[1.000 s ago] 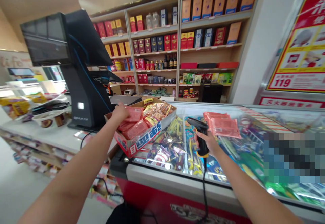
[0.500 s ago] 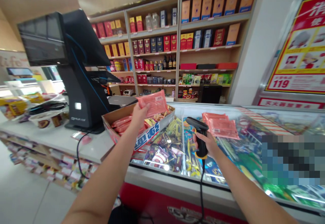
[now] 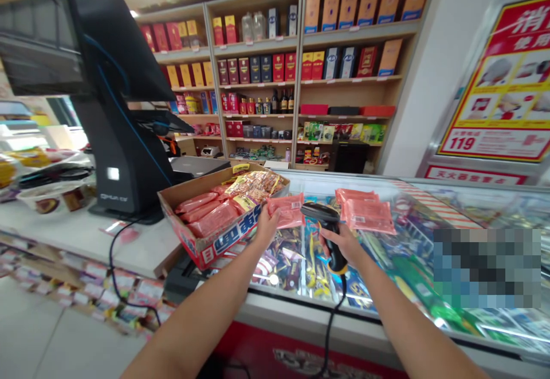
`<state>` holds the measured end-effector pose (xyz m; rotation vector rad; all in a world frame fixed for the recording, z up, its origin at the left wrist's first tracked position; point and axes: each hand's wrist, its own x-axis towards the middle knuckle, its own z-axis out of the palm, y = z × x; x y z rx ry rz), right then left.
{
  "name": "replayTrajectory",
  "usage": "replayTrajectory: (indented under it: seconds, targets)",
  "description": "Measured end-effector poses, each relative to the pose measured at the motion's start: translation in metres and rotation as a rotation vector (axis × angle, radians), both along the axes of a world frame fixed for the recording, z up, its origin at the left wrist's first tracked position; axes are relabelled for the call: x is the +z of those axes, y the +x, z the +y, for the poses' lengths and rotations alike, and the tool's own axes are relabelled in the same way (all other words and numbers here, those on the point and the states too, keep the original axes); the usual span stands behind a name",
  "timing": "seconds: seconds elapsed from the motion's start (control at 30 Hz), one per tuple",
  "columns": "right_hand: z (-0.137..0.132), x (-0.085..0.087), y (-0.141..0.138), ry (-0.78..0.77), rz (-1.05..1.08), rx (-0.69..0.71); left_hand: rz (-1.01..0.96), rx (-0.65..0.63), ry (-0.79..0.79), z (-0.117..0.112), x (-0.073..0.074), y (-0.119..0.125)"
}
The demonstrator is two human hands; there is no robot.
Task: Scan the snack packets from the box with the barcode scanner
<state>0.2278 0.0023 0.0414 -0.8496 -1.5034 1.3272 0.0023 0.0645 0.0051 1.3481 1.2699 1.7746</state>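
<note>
Between the fingers of my left hand (image 3: 268, 221) is a flat pink snack packet (image 3: 289, 208), its barcode label facing up. My right hand (image 3: 341, 241) grips a black barcode scanner (image 3: 330, 218) by the handle, and the scanner's head points left at the packet, close to it. To the left, a cardboard box (image 3: 206, 252) holds several pink packets and some clear-and-yellow snack bags (image 3: 253, 187). More pink packets (image 3: 368, 213) lie on the freezer's glass top (image 3: 313, 181), right of the scanner.
A black point-of-sale terminal (image 3: 116, 138) stands on the white counter (image 3: 86, 236) at left. The scanner's cord (image 3: 330, 324) hangs over the freezer's front edge. Shelves of boxed goods (image 3: 266, 75) line the back wall. A blurred-out patch (image 3: 485, 267) covers part of the freezer at right.
My left hand has brought the pink packet from above the box down and right, next to the scanner head. The scanner stays in my right hand, and the view has shifted slightly.
</note>
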Motion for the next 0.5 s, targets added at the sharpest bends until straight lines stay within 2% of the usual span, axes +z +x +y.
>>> replayTrajectory:
  seconds: [0.3,0.5]
  targets:
    - [-0.0058,0.007,-0.0016,-0.022,-0.008,-0.034,0.054,0.048,-0.013,-0.0053,0.0037,0.0026]
    - [-0.0021,0.001,0.0006,-0.037,-0.015,-0.014,0.039,0.05,-0.051,-0.003,0.0019,0.0009]
